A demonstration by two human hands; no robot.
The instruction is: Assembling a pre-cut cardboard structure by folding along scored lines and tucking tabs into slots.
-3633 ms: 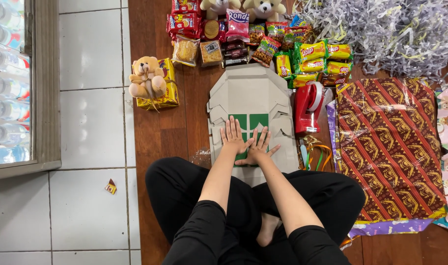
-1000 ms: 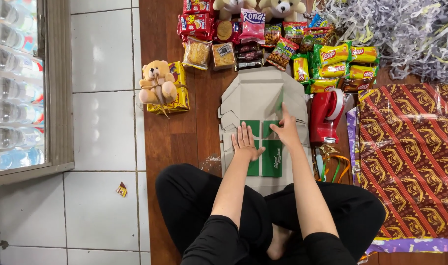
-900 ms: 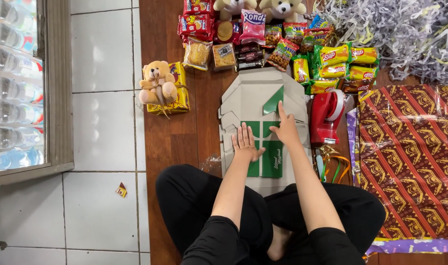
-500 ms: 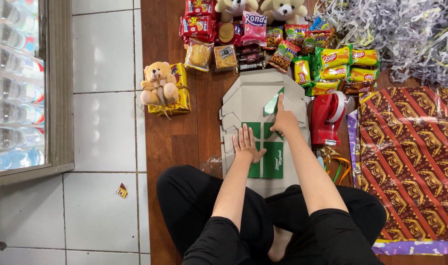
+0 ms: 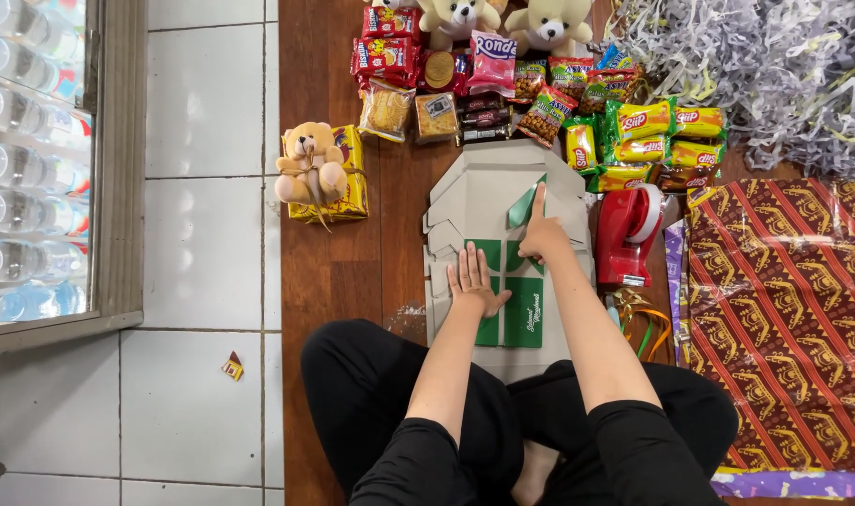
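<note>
A flat grey cardboard box [image 5: 484, 197] with green panels lies on the wooden floor in front of my crossed legs. My left hand [image 5: 474, 281] rests flat on it, fingers spread, pressing beside the green panel [image 5: 523, 314]. My right hand [image 5: 542, 232] is further up the box, index finger stretched forward along a raised green flap [image 5: 523, 206], the other fingers curled. Neither hand grips anything.
A red tape dispenser [image 5: 629, 234] stands right of the box, with patterned red wrapping paper [image 5: 784, 319] beyond it. Snack packets [image 5: 502, 84] and teddy bears [image 5: 310, 164] lie ahead, shredded paper [image 5: 765, 66] at far right. Coloured ribbons [image 5: 638, 323] lie by my right knee.
My right hand has slid forward along the box, away from me, pushing the green flap up. My left hand stayed pressed flat in place.
</note>
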